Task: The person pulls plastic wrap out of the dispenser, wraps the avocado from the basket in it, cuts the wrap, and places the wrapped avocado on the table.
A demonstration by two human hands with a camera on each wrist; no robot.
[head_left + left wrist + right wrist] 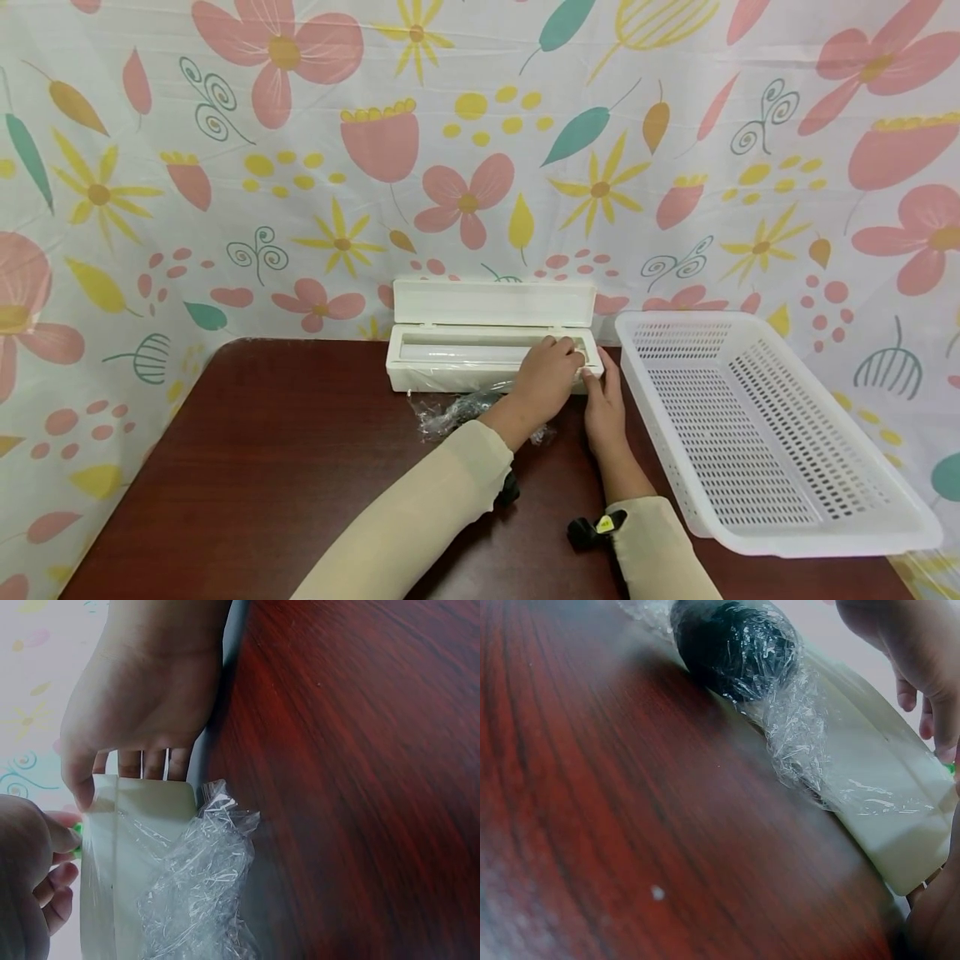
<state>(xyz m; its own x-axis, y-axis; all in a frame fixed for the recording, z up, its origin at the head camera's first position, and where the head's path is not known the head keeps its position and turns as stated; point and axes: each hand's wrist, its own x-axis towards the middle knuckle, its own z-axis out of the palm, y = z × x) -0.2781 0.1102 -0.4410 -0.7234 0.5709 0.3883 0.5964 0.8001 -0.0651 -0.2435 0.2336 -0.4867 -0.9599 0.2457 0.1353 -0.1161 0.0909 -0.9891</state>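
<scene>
White, the long box (431, 380) sat on the desk (262, 442), its end held by our right grip (606, 408). Our left grip (547, 379), just beside it, pinched a green piece (79, 828) at the box's edge. Crumpled clear film (202, 881) covered a dark object (731, 649) left of our left grip; a basket (757, 433) stood right of both.

Table (262, 467): reddish-brown wood grain, smooth, glossy. Box (423, 382), twelve o'clock on the table: cream plastic, smooth, low sheen; hinged lid (495, 305) of like plastic. Film (199, 877), at the box's six o'clock: clear thin plastic, crumpled, shiny, wrapped about a dark, smooth, round item (731, 649). Basket (847, 546), three o'clock: white plastic, perforated, satin. Backdrop (480, 108): printed cloth, lightly creased. Sleeves (420, 500), six o'clock: cream cloth, matt.
</scene>
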